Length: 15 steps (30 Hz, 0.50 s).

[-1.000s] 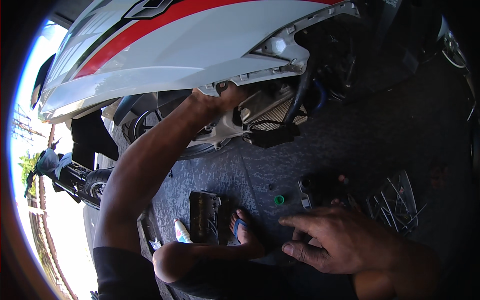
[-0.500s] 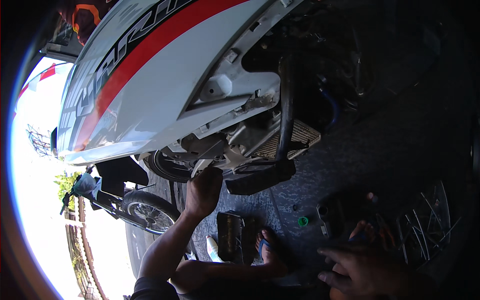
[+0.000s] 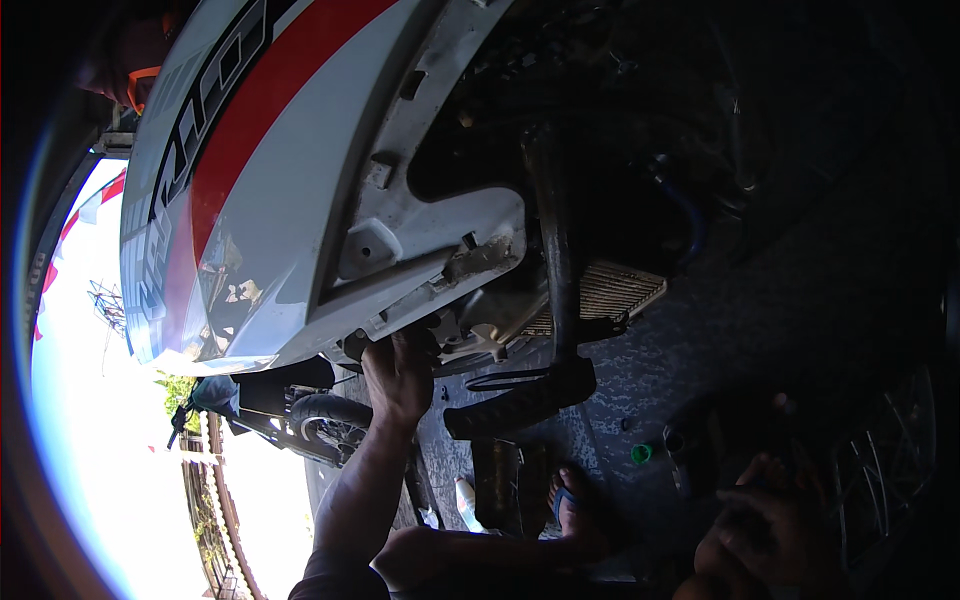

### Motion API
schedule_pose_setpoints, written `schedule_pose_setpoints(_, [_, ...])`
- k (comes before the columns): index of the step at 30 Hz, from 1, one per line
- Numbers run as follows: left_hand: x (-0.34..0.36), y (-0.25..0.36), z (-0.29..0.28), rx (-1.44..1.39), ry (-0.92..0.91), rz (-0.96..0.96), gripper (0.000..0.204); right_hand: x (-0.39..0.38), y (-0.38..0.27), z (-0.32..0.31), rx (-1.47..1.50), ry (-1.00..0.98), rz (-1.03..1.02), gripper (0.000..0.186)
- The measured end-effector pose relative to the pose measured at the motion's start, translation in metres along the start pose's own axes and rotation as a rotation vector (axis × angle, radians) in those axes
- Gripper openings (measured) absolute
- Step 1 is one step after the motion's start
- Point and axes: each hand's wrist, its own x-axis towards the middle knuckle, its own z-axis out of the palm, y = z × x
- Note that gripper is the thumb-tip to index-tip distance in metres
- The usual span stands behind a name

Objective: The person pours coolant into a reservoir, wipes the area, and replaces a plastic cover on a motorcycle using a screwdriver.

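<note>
A white motorcycle body panel (image 3: 285,190) with a red stripe fills the upper left. My left hand (image 3: 398,382) reaches up to its lower edge, fingers bent and closed against dark parts underneath. Shadow and the panel hide what those fingers hold. Just right of that hand are the grimy metal underside, a dark footrest bar (image 3: 515,402) and a ribbed radiator-like grille (image 3: 590,300). My right hand (image 3: 765,525) hovers low at the right, in deep shade. Its fingers are apart and somewhat bent, and I see nothing in them.
On the dark floor lie a dirty box-shaped part (image 3: 508,485), a white bottle (image 3: 467,505), a green cap (image 3: 641,454) and a grey part (image 3: 677,462). A wire rack (image 3: 880,480) stands at the right. Another motorcycle's wheel (image 3: 335,425) shows behind my left arm.
My view has shifted, and the panel looms larger. My left hand has moved in under the panel's edge. My right hand has moved right and into darker shade.
</note>
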Motion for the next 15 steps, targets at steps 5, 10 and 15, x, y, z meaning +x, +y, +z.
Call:
schedule_pose_setpoints(5, [0.030,0.005,-0.010,0.481,-0.084,0.365,0.049,0.004,0.009,0.007,-0.135,0.136,-0.188,0.030])
schedule_pose_setpoints(10, [0.051,0.024,0.011,1.133,0.002,1.014,0.016,0.008,0.007,0.019,-0.108,0.147,-0.001,0.034])
schedule_pose_setpoints(15, [0.049,0.038,0.008,1.121,-0.055,0.820,0.023,0.017,-0.005,0.008,-0.082,0.015,0.004,0.032])
